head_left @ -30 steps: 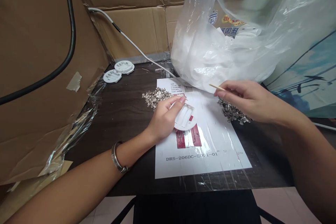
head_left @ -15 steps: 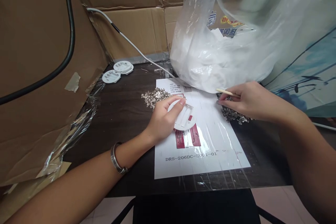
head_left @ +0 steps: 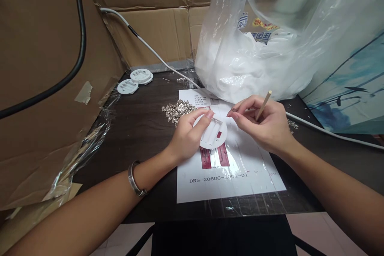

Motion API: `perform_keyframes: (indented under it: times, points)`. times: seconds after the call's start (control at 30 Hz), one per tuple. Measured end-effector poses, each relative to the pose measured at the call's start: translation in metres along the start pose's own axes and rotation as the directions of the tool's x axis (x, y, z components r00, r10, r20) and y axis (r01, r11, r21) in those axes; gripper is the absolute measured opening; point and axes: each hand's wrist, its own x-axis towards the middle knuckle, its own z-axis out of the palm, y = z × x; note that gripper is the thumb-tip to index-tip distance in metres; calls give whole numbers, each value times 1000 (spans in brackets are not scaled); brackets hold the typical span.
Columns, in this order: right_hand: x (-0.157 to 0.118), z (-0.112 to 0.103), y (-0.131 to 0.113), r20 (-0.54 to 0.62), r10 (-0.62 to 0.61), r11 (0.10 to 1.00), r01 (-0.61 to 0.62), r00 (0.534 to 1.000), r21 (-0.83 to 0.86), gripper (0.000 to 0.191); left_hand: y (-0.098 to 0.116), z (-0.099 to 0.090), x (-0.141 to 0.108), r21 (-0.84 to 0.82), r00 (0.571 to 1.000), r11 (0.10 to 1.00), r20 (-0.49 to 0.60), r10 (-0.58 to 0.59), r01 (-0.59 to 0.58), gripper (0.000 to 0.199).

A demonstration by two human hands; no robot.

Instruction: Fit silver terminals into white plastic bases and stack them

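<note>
Possibly the loose heap of small metal parts (head_left: pixel 177 111), left of centre in the frame, is the first trouble spot: it lies right beside the left hand (head_left: pixel 189 134), so a sideways nudge of the knuckles could scatter it. At the centre, the round white piece (head_left: pixel 221 136) is gripped only near its upper left rim, with its far edge free, and a push there could tilt it or make it slip. Just right of centre, the small dark bit (head_left: pixel 235 110) looks easy to drop, being tiny and pinched at the very fingertips of the right hand (head_left: pixel 264 124). The wooden stick (head_left: pixel 264 106) in that same hand could shift if the fingers loosen, or catch on the clear plastic bag (head_left: pixel 240 68) in the upper right.

As for pose, the left forearm rises from the lower left corner to the centre, its thumb pressed over the white piece and the fingers curled round its side, a closed hold above the printed sheet (head_left: pixel 240 186). The right forearm comes in from the lower right edge, its hand turned inward near the white piece but apart from it. Thumb and forefinger are pressed together on the dark bit, while the stick points up out of the curled hand; exactly which fingers clamp it, I cannot tell.
</note>
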Motion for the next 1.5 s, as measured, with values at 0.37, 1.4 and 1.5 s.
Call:
perform_keyframes:
  times: [0.37,1.4,1.5]
  points:
    - [-2,3,0,7,-51,994,51,999,-99,7,0,-1,0,118,997,990,18,71,-73,25]
    - [-6,12,-11,82,17,959,7,996,-282,11,4,-2,-4,406,962,874,53,268,-266,26]
    - [-6,12,-10,80,40,964,-17,996,-264,11,4,-1,-4,382,964,887,44,263,-260,25]
